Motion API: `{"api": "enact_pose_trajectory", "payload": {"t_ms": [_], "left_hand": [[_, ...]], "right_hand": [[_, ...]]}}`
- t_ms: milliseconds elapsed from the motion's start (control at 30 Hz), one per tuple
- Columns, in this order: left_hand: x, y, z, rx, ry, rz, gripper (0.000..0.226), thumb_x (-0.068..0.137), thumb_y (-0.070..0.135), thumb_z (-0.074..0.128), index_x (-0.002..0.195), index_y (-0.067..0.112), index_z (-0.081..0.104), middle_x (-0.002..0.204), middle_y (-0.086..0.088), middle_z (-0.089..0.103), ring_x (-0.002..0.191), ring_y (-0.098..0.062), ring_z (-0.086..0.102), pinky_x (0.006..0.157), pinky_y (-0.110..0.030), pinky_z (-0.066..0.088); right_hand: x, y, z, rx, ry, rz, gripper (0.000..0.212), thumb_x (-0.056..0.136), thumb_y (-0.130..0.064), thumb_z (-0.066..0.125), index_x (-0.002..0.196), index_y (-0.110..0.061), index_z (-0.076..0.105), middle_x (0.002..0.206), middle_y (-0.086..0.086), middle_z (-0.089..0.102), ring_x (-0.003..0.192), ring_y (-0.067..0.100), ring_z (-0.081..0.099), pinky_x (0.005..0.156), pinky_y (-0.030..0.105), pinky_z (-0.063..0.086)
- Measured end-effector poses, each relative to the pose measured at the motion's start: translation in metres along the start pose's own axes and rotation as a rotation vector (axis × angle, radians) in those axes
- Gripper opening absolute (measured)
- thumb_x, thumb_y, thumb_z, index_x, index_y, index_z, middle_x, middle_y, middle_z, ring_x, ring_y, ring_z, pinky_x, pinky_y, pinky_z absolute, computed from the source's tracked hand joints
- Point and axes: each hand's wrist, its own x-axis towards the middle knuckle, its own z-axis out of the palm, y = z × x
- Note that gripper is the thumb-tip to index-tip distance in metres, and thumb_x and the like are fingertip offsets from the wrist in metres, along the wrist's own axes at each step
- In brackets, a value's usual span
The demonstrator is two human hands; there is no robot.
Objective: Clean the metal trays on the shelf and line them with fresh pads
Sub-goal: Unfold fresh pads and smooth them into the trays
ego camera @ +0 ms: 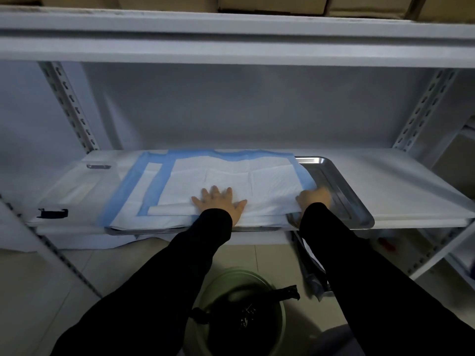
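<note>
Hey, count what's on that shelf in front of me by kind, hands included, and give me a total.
Metal tray: 1
Blue-edged pad: 1
Hands, left hand flat on the pad, right hand at its right edge: 2
Total: 4

Your head camera looks forward and down, close to the shelf's [411,191] front edge. It is your only view.

Metal tray [341,191] on white shelf [411,181]
</note>
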Motion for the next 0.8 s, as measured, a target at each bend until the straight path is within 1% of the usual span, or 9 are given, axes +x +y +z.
{"api": "enact_pose_trajectory", "payload": {"t_ms": [100, 200, 300, 367, 433, 533, 667, 733, 800], "left_hand": [[0.004, -0.007, 0.003, -0.047, -0.062, 0.048, 0.072, 0.09, 0.068, 0.016, 0.151, 0.031, 0.003, 0.16, -0.005, -0.007, 0.147, -0.032, -0.004, 0.117, -0.056, 0.001], [0.006, -0.01, 0.006, -0.044, -0.059, 0.061, 0.075, 0.088, 0.071, 0.017, 0.151, 0.032, 0.005, 0.16, -0.006, -0.006, 0.147, -0.033, -0.005, 0.117, -0.056, 0.0], [0.006, -0.008, 0.006, -0.039, -0.035, 0.056, 0.073, 0.09, 0.068, 0.02, 0.151, 0.029, 0.008, 0.16, -0.006, -0.004, 0.147, -0.034, -0.004, 0.117, -0.056, -0.001], [0.006, -0.006, 0.006, -0.009, 0.001, 0.075, 0.07, 0.093, 0.062, 0.025, 0.151, 0.025, 0.015, 0.16, -0.006, 0.002, 0.146, -0.035, 0.0, 0.117, -0.056, 0.0], [0.004, -0.003, 0.005, 0.022, 0.067, 0.141, 0.06, 0.095, 0.053, 0.033, 0.145, 0.021, 0.032, 0.157, -0.007, 0.018, 0.144, -0.033, 0.013, 0.116, -0.052, 0.01], [0.002, 0.002, 0.002, -0.147, 0.136, 0.256, 0.039, 0.097, 0.03, 0.044, 0.13, 0.013, 0.053, 0.136, -0.01, 0.048, 0.126, -0.028, 0.043, 0.104, -0.037, 0.038], [-0.006, 0.009, -0.002, -0.434, 0.006, 0.322, 0.026, 0.094, 0.013, 0.043, 0.108, 0.012, 0.065, 0.114, -0.011, 0.061, 0.115, -0.029, 0.057, 0.092, -0.028, 0.044], [-0.008, 0.012, -0.003, -0.424, -0.074, 0.346, 0.036, 0.095, 0.016, 0.042, 0.126, 0.017, 0.059, 0.129, -0.011, 0.056, 0.121, -0.027, 0.052, 0.098, -0.027, 0.04], [-0.011, 0.015, -0.006, -0.488, -0.136, 0.332, 0.04, 0.096, 0.02, 0.041, 0.134, 0.019, 0.052, 0.139, -0.009, 0.049, 0.126, -0.026, 0.048, 0.104, -0.027, 0.036]], "right_hand": [[-0.004, 0.0, 0.003, 0.155, 0.069, 0.008, 0.039, 0.091, 0.001, 0.046, 0.13, 0.003, 0.043, 0.132, 0.022, 0.052, 0.119, 0.036, 0.053, 0.091, 0.037, 0.045], [-0.01, -0.005, 0.006, 0.387, 0.046, 0.025, 0.045, 0.086, 0.001, 0.058, 0.129, 0.003, 0.043, 0.127, 0.022, 0.054, 0.102, 0.033, 0.058, 0.078, 0.03, 0.043], [-0.015, -0.009, 0.009, 0.553, -0.009, 0.011, 0.057, 0.081, -0.005, 0.068, 0.13, 0.001, 0.04, 0.121, 0.018, 0.055, 0.09, 0.023, 0.052, 0.078, 0.03, 0.045], [-0.017, -0.011, 0.015, 0.628, -0.068, -0.003, 0.059, 0.08, -0.004, 0.069, 0.13, -0.002, 0.038, 0.113, 0.012, 0.053, 0.091, 0.024, 0.053, 0.075, 0.03, 0.047], [-0.021, -0.014, 0.021, 0.668, -0.147, -0.016, 0.061, 0.076, -0.004, 0.071, 0.129, -0.004, 0.041, 0.113, 0.01, 0.056, 0.096, 0.026, 0.058, 0.08, 0.034, 0.052], [-0.022, -0.015, 0.03, 0.585, -0.256, -0.013, 0.056, 0.072, -0.01, 0.075, 0.123, -0.003, 0.053, 0.113, 0.011, 0.063, 0.103, 0.03, 0.061, 0.096, 0.041, 0.05], [-0.024, -0.013, 0.036, 0.354, -0.358, 0.02, 0.025, 0.081, -0.003, 0.067, 0.101, -0.012, 0.056, 0.1, 0.005, 0.057, 0.095, 0.023, 0.053, 0.086, 0.032, 0.045], [-0.025, -0.013, 0.04, 0.314, -0.345, -0.006, 0.019, 0.085, 0.005, 0.056, 0.088, -0.013, 0.052, 0.093, 0.007, 0.057, 0.094, 0.023, 0.052, 0.081, 0.034, 0.046], [-0.027, -0.014, 0.043, 0.282, -0.314, -0.067, 0.03, 0.084, 0.008, 0.043, 0.106, -0.006, 0.058, 0.1, 0.013, 0.061, 0.095, 0.027, 0.054, 0.077, 0.035, 0.049]]}}
